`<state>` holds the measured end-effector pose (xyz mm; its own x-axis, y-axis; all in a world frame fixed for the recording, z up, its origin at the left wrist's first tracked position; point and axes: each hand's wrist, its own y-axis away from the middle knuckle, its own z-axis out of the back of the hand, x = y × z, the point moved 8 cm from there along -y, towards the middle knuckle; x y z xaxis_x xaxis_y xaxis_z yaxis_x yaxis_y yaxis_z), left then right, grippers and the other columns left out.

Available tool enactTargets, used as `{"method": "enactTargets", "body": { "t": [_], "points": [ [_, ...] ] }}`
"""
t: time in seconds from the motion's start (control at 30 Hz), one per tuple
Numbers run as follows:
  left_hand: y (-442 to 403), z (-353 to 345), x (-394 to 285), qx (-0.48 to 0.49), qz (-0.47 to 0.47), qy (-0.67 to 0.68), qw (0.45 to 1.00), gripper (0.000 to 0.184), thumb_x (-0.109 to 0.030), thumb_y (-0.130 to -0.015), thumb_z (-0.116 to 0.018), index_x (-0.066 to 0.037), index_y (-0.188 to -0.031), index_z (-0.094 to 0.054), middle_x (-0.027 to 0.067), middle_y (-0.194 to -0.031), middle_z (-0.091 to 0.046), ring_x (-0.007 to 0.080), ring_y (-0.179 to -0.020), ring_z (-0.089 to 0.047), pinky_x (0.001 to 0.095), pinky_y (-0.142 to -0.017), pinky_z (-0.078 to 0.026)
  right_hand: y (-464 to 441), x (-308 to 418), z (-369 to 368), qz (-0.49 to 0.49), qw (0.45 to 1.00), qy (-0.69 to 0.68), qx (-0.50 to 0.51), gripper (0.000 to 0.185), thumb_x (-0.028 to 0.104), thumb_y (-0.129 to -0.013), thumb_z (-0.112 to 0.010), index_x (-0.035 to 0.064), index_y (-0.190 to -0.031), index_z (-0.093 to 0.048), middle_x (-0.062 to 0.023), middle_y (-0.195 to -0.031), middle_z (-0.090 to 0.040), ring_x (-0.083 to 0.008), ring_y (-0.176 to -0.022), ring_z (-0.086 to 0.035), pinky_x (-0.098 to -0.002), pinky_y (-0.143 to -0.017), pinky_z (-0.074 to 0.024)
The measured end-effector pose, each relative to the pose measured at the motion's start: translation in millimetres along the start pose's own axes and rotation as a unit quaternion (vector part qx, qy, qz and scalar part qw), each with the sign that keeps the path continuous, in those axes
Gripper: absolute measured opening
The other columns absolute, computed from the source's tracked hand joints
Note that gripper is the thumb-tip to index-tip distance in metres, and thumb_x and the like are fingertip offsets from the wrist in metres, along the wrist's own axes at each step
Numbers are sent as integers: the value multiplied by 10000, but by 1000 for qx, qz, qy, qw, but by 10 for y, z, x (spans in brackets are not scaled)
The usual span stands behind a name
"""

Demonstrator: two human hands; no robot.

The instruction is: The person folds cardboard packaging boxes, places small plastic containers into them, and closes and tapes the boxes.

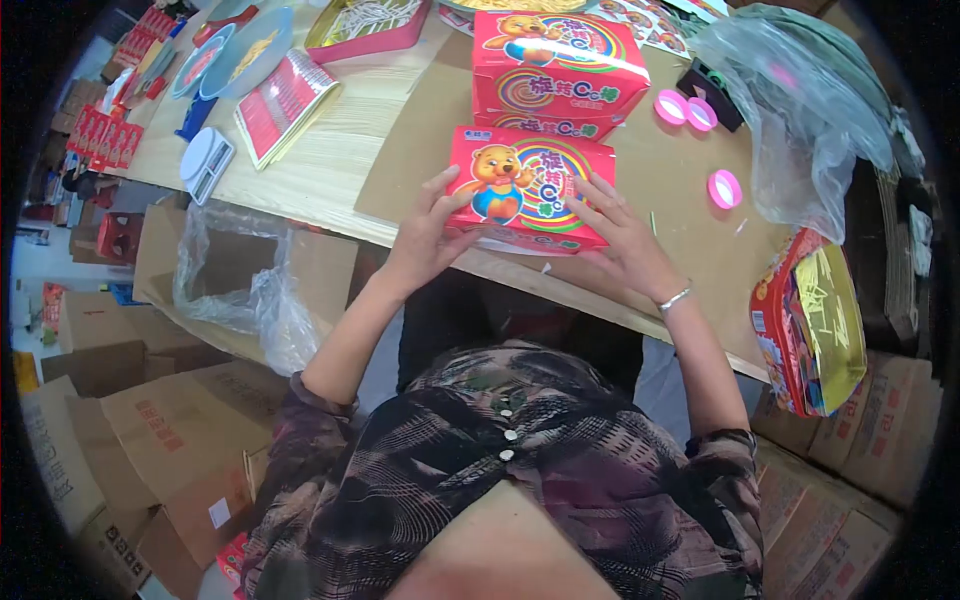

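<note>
A red candy box with a cartoon bear and rainbow rings on its lid sits at the table's front edge, between my hands. My left hand grips its left end, fingers on the lid edge and thumb along the near side. At the right end, my right hand holds it with fingers spread over the lid and thumb low on the front; a bracelet circles that wrist. Directly behind stands another matching box, stacked on one that is mostly hidden.
Pink round tape rolls and a clear plastic bag lie on the right. A tin of yellow sticks stands by the table's right edge. Leftward are a digital scale, red printed sheets, a blue bowl and a pink tray.
</note>
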<state>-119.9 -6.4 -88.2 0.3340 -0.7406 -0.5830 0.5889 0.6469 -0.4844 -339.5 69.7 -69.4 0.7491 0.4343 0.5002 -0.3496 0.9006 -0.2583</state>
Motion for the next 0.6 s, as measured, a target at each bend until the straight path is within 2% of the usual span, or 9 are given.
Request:
{"method": "enactTargets", "body": {
  "t": [0.17,0.23,0.3,0.37,0.4,0.47,0.5,0.57,0.6],
  "points": [
    [-65,45,-165,-3,35,-44,998,561,-260,-670,-816,-96,-1134,-546,161,-1333,-474,339,-1095,-567,395,-813,-513,71,10,-61,19,999,-22,-21,626,105,-773,-685,147,-1370,-500,-65,-1470,-410,-317,-1380,-336,-418,-1122,-322],
    [-78,-56,-76,-48,30,-127,990,564,-310,-655,-813,-105,-1111,-553,160,-1298,-500,346,-1038,-595,409,-789,-520,49,-36,-72,15,999,-3,-33,608,90,-778,-677,136,-1361,-511,-64,-1471,-412,-318,-1373,-348,-414,-1110,-333],
    [-45,-134,-6,-92,20,-161,983,618,-299,-684,-777,-153,-1238,-546,170,-1318,-494,359,-1007,-597,426,-787,-512,-16,-131,-71,5,999,12,-32,597,94,-783,-673,115,-1357,-511,-65,-1468,-416,-317,-1366,-361,-407,-1101,-340],
    [-109,-79,-140,-91,0,-166,982,630,-285,-736,-731,-180,-1318,-514,184,-1376,-450,362,-979,-588,413,-788,-505,-62,-108,-50,23,999,13,-37,617,84,-783,-669,94,-1372,-486,-85,-1456,-427,-315,-1359,-369,-393,-1100,-341],
    [-107,-138,-115,-53,-15,-172,984,631,-277,-775,-693,-181,-1360,-477,192,-1430,-393,364,-941,-580,408,-799,-497,-64,-67,-44,16,999,31,-36,629,69,-778,-669,90,-1377,-478,-93,-1453,-428,-314,-1358,-371,-389,-1099,-341],
    [-105,-56,-147,-34,-6,-169,985,646,-273,-770,-702,-198,-1369,-474,171,-1440,-398,333,-875,-592,405,-732,-510,-50,-12,-54,-14,999,27,-39,645,27,-759,-670,85,-1373,-480,-104,-1451,-426,-312,-1354,-376,-385,-1098,-342],
    [-102,-11,-170,-33,0,-171,985,651,-271,-768,-705,-204,-1372,-473,164,-1443,-400,323,-853,-595,405,-710,-514,-54,66,-58,8,999,26,-37,645,27,-759,-670,85,-1373,-480,-104,-1451,-426,-312,-1354,-376,-385,-1098,-342],
    [-89,-28,-169,45,15,-134,990,635,-266,-783,-706,-187,-1369,-475,152,-1448,-397,331,-935,-597,400,-783,-513,-39,71,-49,-24,997,47,-49,649,6,-726,-694,87,-1343,-511,-108,-1429,-450,-323,-1320,-419,-386,-1074,-376],
    [-89,28,-168,53,5,-81,995,628,-269,-790,-707,-173,-1365,-474,146,-1440,-407,329,-994,-585,402,-833,-501,-24,43,-52,-31,998,40,-45,645,2,-732,-686,80,-1346,-505,-103,-1427,-451,-314,-1321,-418,-386,-1084,-361]
  ]
}}
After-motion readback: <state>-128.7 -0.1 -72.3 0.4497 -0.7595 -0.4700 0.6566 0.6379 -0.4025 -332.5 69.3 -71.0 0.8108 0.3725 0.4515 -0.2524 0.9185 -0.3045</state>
